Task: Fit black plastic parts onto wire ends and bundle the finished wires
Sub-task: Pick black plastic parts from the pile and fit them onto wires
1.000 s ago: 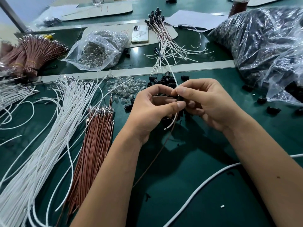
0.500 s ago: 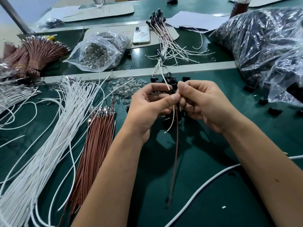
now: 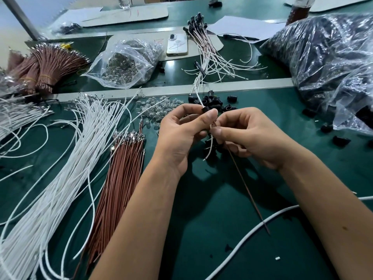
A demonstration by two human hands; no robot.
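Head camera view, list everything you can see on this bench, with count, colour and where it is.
white wires: many, white, loose pile at left
brown wires: one loose bunch, brown, beside the white wires
tied brown bundles: several, brown, far left
clear bag: one, holding small clear parts, far centre-left
clear parts: a loose heap, beyond the left hand
black parts: a loose heap, black, beyond the hands
finished wires: one bunch, white and brown with black ends, far centre
phone: one, white, far centre
big bag: one, clear, with black contents, far right
white cable: one, near right
left hand: grip on a black part
right hand: grip on a brown wire
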